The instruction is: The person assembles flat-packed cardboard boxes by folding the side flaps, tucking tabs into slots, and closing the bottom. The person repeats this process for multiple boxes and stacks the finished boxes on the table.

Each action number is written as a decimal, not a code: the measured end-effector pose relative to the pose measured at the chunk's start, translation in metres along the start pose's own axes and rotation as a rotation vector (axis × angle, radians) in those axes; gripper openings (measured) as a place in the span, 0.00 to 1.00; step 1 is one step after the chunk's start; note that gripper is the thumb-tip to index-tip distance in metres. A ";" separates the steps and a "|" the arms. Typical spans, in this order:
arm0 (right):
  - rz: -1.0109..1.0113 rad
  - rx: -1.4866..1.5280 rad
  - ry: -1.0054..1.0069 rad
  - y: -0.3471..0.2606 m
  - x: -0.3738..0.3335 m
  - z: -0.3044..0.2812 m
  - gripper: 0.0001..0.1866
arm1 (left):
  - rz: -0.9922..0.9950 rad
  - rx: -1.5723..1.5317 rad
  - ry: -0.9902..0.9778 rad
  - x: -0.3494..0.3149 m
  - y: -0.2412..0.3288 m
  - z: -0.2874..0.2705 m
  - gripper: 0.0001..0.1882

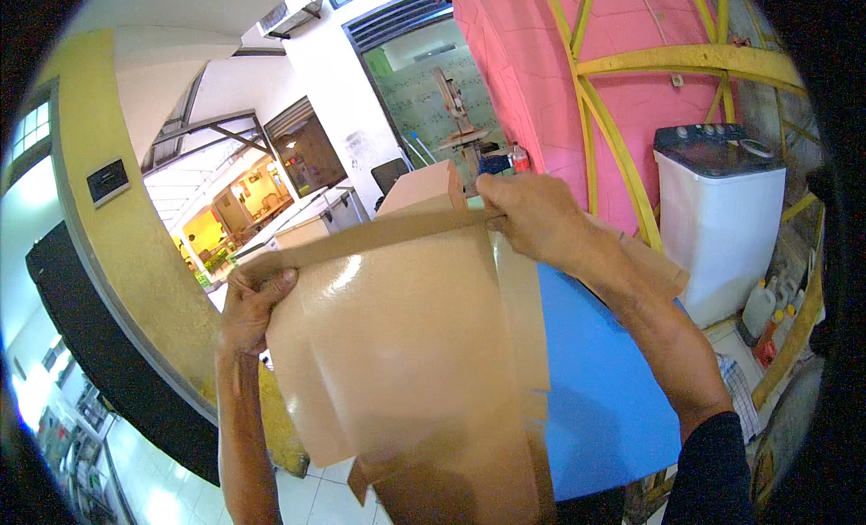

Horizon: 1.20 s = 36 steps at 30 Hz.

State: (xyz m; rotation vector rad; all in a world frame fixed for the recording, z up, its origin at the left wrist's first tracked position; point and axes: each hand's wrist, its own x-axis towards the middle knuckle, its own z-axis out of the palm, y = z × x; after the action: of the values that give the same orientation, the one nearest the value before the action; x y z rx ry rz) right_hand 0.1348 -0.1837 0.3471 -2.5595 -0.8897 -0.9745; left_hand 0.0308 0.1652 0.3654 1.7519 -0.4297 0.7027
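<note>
A brown cardboard sheet (406, 345) held in two hands beside a blue surface (600, 390), which serves as the landmark for all positions. The sheet stands raised and tilted, its broad, glossy face toward the viewer, and covers the left part of the surface from view; whether its lower part touches the surface cannot be told. A narrow folded flap (379, 232) runs along its top edge. The left hand (257, 304), to the left of the surface, grips the sheet's left top corner, thumb on the near face. The right hand (532, 214), near the far edge of the surface, is closed on the right end of the flap. Beyond the surface stands a second cardboard piece (419, 189); a further cardboard piece (654, 265) shows past the right forearm at the surface's far right edge. To the right of the surface are a white washing machine (717, 218) with a dark top and, near its base, a pale jug (756, 310). A pink wall (523, 65) rises beyond the surface, crossed by a yellow frame (686, 60).
</note>
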 end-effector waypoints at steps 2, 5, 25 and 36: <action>-0.042 -0.079 0.053 -0.007 -0.007 0.011 0.20 | 0.009 -0.005 -0.121 -0.003 -0.008 -0.006 0.08; 0.018 -0.464 0.258 -0.024 -0.033 0.016 0.24 | -0.029 -0.006 -0.172 -0.010 -0.008 -0.006 0.08; -0.530 0.681 0.065 -0.109 0.012 0.024 0.10 | -0.025 0.958 -0.664 -0.019 0.083 0.042 0.17; -0.366 0.666 -0.089 -0.058 -0.015 0.034 0.13 | -0.317 0.855 -0.559 -0.015 0.087 -0.009 0.19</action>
State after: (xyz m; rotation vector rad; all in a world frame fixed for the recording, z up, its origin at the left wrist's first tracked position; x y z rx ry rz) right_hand 0.1068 -0.1306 0.3131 -1.9189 -1.4514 -0.5135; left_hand -0.0362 0.1476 0.4209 2.7673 -0.2092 0.1339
